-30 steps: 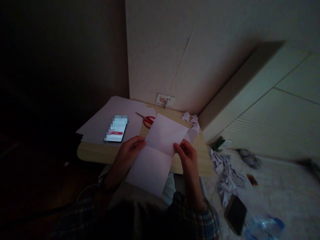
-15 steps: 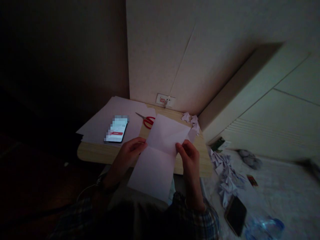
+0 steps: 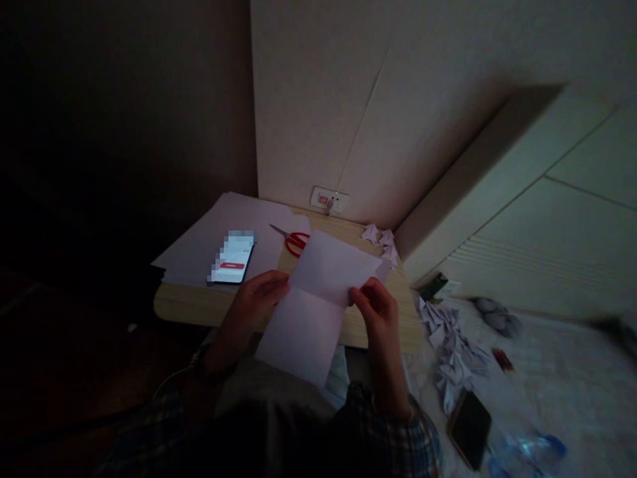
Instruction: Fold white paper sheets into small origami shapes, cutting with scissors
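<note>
Left hand (image 3: 263, 291) and right hand (image 3: 377, 307) pinch opposite edges of a white rectangular paper sheet (image 3: 304, 335) over the pale wooden worktop (image 3: 194, 305). Crosswise crease made; otherwise unfolded. Small folded white-paper shapes (image 3: 369, 233), apparently finished, at far right corner.

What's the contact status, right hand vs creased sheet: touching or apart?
Touching. The head view shows it: the right hand has its thumb over the right edge of the creased sheet.

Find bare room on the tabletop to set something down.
The tabletop is bare along its front-left edge, in front of the paper stack, and its right edge, beyond the right hand. Crowded: back right, folded papers; middle, the held sheet.
</note>
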`<state>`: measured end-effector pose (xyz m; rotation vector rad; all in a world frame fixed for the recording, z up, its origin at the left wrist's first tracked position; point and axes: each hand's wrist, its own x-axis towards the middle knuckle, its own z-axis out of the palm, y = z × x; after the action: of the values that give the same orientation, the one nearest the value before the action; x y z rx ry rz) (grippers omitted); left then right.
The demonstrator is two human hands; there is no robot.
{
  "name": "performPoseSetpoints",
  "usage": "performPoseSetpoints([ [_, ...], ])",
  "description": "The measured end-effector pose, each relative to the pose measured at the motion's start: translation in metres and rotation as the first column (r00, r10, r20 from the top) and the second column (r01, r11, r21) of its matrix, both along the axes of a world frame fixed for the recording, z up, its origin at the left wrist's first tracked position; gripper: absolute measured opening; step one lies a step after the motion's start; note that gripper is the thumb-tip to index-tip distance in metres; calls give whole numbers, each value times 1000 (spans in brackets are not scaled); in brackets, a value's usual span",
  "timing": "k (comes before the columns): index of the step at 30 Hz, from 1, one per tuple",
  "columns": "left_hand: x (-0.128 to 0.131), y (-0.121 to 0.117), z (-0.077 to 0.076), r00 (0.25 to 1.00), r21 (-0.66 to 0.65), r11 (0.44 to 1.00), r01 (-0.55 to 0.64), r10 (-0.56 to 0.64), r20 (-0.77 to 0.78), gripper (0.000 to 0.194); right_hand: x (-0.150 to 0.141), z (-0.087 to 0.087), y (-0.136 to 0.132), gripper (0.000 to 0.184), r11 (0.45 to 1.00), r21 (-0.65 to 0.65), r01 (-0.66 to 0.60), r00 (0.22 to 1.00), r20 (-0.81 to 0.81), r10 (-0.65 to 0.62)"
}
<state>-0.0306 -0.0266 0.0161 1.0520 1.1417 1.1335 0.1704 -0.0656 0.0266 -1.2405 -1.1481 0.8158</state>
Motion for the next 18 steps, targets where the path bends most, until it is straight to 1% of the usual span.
performPoseSetpoints([
  [3,0,-2,4,999,-49,999,-13,15,43,29,2,-1,-1,4,999,38,-37,999,8,36],
  [7,0,-7,12,991,-71,997,21,-11,134,28,3,4,-2,8,972,199,-121,986,140,94],
  [9,1,-9,17,985,-111,993,47,-28,169,28,2,6,-2,11,961,237,-143,977,192,98],
  [11,2,-10,20,977,-151,986,68,-35,208,30,1,8,-2,13,960,245,-137,973,213,85],
  [13,2,-11,20,953,-180,975,130,-73,294,31,0,8,-2,15,961,242,-134,969,235,76],
  [16,1,-11,18,889,-199,943,267,-161,428,35,0,7,-3,16,960,247,-132,965,251,68],
  [18,0,-11,15,876,-170,932,319,-222,428,35,-2,6,-4,13,961,242,-131,965,254,67],
])
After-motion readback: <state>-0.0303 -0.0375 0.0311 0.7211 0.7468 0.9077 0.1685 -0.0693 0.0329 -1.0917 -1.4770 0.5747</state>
